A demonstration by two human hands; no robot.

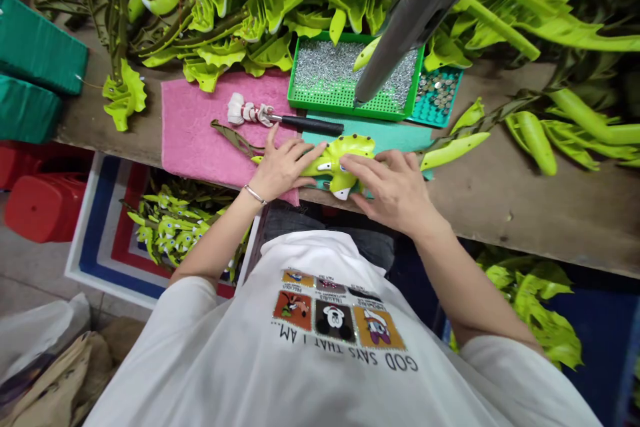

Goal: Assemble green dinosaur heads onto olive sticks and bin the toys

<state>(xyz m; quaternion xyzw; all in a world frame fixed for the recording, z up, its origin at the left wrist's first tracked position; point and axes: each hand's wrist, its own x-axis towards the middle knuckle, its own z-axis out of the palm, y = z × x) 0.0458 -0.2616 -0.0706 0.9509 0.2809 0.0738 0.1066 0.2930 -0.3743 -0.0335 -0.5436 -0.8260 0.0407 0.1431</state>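
A lime-green plastic dinosaur toy shell (344,159) lies at the near edge of the wooden bench (510,193). My left hand (284,165) rests on its left end, fingers stretched flat over it. My right hand (393,185) presses on its right side, fingers together and laid flat. A black-handled tool with white wrapping (280,117) lies just beyond my hands on a pink towel (200,127). A grey tool body (415,7) hangs down over the green tray.
A green tray of small silver screws (327,73) and a teal tray of round metal pieces (437,95) stand behind. Heaps of green dinosaur parts (240,20) fill the back. More parts sit in a bin below left (175,220). Red stools (40,203) at left.
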